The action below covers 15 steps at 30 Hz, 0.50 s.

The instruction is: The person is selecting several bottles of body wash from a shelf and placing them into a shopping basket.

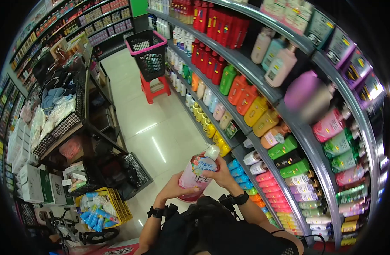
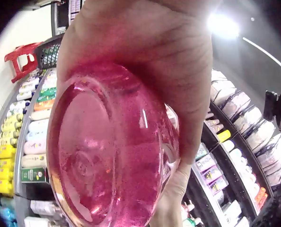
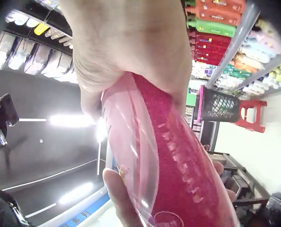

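A clear pump bottle [image 1: 194,180] of pink liquid, with a printed label and a white pump head [image 1: 211,151], is held tilted in front of the body. My left hand [image 1: 173,188] grips its lower part; the left wrist view shows the oval pink base [image 2: 86,156] of the bottle against the palm. Higher up, near the pump, my right hand [image 1: 221,173] holds the side, its thumb lying over the label. In the right wrist view, that palm covers the bottle's upper end, and the pink side [image 3: 183,165] slants down toward the other hand's fingertips [image 3: 119,191].
Shelves [image 1: 263,91] packed with bottles line the right side. Along the aisle, a black basket [image 1: 146,70] with a pink rim stands on a red stool [image 1: 154,90]. On the left are a clothes-laden table [image 1: 55,136] and a yellow crate [image 1: 125,208] of packets.
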{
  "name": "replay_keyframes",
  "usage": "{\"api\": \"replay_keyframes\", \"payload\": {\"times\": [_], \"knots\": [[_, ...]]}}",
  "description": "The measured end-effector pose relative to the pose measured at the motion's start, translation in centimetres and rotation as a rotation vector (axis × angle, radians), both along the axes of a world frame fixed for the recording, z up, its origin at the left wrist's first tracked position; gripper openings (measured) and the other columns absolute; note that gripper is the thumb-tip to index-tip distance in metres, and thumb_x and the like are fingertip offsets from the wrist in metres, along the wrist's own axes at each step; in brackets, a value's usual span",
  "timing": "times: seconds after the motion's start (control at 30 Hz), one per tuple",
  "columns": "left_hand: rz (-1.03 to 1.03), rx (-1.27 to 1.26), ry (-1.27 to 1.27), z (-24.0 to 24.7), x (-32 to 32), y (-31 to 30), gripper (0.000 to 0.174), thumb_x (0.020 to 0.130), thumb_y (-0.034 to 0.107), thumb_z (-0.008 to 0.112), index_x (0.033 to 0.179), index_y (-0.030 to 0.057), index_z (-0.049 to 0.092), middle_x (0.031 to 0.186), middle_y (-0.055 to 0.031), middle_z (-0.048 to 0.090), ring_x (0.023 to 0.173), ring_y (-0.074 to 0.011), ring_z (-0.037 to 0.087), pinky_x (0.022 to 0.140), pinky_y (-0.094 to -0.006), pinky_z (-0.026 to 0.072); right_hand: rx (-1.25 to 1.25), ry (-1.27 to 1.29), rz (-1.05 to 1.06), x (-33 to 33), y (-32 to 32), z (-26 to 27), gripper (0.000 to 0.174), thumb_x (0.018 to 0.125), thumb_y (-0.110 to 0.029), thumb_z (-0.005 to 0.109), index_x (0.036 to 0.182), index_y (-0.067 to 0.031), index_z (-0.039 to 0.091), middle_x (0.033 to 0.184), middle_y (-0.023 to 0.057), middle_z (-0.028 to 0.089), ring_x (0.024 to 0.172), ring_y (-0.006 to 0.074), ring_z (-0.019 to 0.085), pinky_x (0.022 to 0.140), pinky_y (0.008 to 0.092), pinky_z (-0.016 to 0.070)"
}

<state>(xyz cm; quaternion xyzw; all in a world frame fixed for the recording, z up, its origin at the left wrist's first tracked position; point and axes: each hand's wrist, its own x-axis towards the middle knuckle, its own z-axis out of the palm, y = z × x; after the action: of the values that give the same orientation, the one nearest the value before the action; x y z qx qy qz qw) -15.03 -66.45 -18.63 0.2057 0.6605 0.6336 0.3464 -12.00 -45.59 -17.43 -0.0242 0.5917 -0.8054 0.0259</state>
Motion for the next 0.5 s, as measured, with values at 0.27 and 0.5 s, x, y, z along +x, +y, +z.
{"api": "replay_keyframes", "payload": {"times": [0.27, 0.5], "knots": [[0.074, -0.112, -0.022, 2.1, -13.0, -1.4, 0.067, 0.069, 0.03, 0.082, 0.121, -0.0013, 0.053, 0.108, -0.0108, 0.064, 0.098, -0.017, 0.061, 0.088, -0.0316, 0.0476, -0.073, 0.006, 0.148, -15.4, -1.0, -0.1, 0.062, 0.073, -0.012, 0.076, 0.125, -0.0017, 0.045, 0.114, 0.0085, 0.058, 0.106, 0.0181, 0.058, 0.094, 0.0341, 0.046], [0.173, -0.103, -0.1, 2.3, -22.3, -1.9, 0.066, 0.07, 0.029, 0.081, 0.121, -0.0019, 0.053, 0.108, -0.0101, 0.064, 0.097, -0.0165, 0.061, 0.088, -0.0312, 0.0476, -0.076, -0.063, 0.259, -26.8, -1.6, 0.1, 0.063, 0.073, -0.014, 0.076, 0.126, -0.0016, 0.044, 0.113, 0.0086, 0.059, 0.106, 0.0177, 0.057, 0.094, 0.0338, 0.0457]]}}
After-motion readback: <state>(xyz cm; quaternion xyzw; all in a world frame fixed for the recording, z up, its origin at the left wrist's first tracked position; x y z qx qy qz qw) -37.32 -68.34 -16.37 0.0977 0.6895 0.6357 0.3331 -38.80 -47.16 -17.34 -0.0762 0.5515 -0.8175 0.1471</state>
